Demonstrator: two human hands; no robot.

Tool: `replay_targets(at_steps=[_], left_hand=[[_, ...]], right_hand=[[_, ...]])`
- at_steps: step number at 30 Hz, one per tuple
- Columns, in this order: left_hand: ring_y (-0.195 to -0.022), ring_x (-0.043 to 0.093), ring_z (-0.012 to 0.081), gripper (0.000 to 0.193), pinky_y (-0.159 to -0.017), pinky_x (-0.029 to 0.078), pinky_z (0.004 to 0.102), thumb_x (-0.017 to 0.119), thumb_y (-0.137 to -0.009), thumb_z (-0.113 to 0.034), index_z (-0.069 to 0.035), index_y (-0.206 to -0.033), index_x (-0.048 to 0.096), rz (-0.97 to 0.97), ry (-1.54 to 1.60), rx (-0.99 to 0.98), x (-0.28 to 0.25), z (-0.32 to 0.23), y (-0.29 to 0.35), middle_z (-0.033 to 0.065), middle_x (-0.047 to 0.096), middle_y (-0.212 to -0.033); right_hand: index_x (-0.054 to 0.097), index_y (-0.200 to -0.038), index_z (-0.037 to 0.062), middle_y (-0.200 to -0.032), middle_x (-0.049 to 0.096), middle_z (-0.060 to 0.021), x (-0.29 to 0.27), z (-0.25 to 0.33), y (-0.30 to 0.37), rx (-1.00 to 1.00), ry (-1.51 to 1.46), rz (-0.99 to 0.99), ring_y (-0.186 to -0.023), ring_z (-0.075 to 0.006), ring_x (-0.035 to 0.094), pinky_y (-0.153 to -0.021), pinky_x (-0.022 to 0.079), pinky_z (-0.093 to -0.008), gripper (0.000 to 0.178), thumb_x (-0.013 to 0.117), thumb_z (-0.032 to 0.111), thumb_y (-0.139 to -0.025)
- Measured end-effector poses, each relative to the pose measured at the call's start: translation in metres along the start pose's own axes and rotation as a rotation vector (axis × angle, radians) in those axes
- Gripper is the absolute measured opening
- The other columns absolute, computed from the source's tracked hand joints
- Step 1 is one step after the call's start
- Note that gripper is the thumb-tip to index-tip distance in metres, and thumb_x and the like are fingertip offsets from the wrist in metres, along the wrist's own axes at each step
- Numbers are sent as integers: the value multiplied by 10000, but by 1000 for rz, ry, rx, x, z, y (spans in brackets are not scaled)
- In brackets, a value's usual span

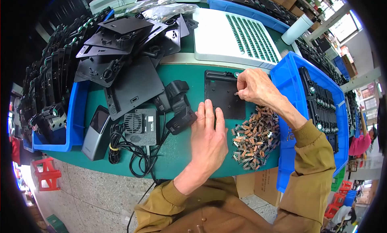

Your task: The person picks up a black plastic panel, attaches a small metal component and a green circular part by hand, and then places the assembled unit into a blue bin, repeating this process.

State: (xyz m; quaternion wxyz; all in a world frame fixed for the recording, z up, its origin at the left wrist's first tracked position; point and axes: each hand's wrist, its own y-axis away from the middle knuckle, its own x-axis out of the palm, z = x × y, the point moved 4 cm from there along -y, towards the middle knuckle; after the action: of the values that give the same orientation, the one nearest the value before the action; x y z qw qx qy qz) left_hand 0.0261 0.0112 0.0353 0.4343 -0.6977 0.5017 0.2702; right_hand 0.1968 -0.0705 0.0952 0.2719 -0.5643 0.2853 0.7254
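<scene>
A flat black plastic panel [219,98] lies on the green table in front of me, with a raised black bar along its far edge. My left hand [209,138] rests flat, fingers stretched out, its fingertips at the panel's near left edge. Over the panel's right side, my right hand [256,87] is closed in a pinch on a small part [236,93], too small to make out clearly. Close to both hands is a loose heap of small brown and metal electronic parts [256,138], just beyond the panel's near right corner.
Blue bins [288,77] [82,112] holding black assemblies flank me. Black panels [135,85] pile up at the left. Nearby lie a grey box-shaped device [96,132], a vented black unit [141,128] with coiled cable, and black blocks [181,120]. A white tray [213,35] carries rows of small green parts.
</scene>
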Motion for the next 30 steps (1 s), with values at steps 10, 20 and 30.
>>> replay_targets(at_steps=[10, 20, 30], left_hand=[[-1346, 332, 447, 553, -1060, 357, 539, 667, -823, -108, 80, -1304, 468, 6, -12, -9, 1, 0, 0, 308, 338, -1442], [-1345, 334, 446, 545, -1062, 359, 537, 661, -836, -119, 78, -1306, 468, 5, -21, -2, 2, -1, -1, 304, 341, -1439], [-1342, 342, 445, 544, -1062, 362, 534, 661, -837, -118, 77, -1305, 464, -7, -34, 2, 1, 0, 0, 303, 346, -1435]], right_hand=[[667, -847, 5, -708, 664, -112, 1, -1, 1, 12, -80, 17, -702, -265, 656, -627, 496, -391, 211, 712, 116, -673], [648, -826, 2, -704, 651, -110, 3, -4, -2, -75, -6, -29, -689, -257, 648, -627, 499, -386, 162, 698, 83, -694], [619, -700, -26, -669, 633, -170, -1, -1, -1, -145, -138, 35, -696, -321, 651, -620, 500, -404, 138, 568, -88, -589]])
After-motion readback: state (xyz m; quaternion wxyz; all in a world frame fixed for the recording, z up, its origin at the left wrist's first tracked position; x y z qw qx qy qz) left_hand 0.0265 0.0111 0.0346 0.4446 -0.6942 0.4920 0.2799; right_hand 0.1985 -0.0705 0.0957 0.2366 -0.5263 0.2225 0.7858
